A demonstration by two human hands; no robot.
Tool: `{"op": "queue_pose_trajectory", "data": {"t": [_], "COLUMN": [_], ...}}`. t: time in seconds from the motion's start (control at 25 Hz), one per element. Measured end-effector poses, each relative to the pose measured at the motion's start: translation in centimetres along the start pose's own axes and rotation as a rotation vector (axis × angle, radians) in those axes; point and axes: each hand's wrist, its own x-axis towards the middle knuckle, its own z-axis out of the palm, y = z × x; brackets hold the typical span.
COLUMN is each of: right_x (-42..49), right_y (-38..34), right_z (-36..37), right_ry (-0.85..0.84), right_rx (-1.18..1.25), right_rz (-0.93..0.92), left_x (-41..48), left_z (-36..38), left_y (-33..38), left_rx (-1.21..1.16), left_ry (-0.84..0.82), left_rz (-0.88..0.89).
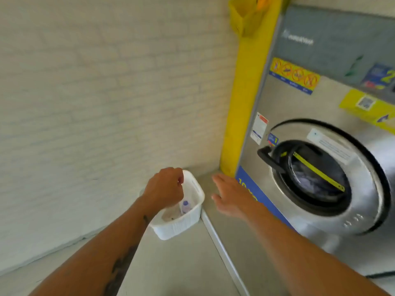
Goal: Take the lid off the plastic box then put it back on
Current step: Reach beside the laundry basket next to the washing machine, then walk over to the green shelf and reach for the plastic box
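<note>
Plastic box (181,218) sat on the floor in the corner by the brick wall (85,103), beside the washing machine (320,167). Head view: box looked open, small bottle (185,207) inside; no lid visible. Left hand (165,190) hovered over the box rim, fingers curled together, holding nothing I could make out. Right hand (229,196) was spread flat, apart from the box. Best approach: steady the box with one hand, locate the lid, align corners, press evenly.
</note>
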Motion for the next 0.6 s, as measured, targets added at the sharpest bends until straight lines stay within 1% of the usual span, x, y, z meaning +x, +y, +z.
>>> {"op": "queue_pose_trajectory", "data": {"t": [0.16,0.32,0.44,0.6], "right_x": [0.0,0.3,-0.5,-2.7], "right_y": [-7.1,-16.6,-25.0,-37.8], "right_z": [-2.8,-3.6,-2.6,1.1], "right_ry": [-0.012,-0.041,-0.065,-0.097], "right_rx": [-0.083,-0.124,-0.145,-0.165], "right_rz": [-0.137,-0.314,-0.435,-0.575], "left_x": [-5.9,-13.0,-18.9,-28.9], "left_z": [-7.0,-12.8,-16.6,-21.2], "left_y": [-2.7,-8.1,-13.5,-22.2], "left_rx": [0.021,0.005,0.007,0.005], "left_ry": [0.082,0.153,0.206,0.286], "left_rz": [-0.116,-0.273,-0.384,-0.519]}}
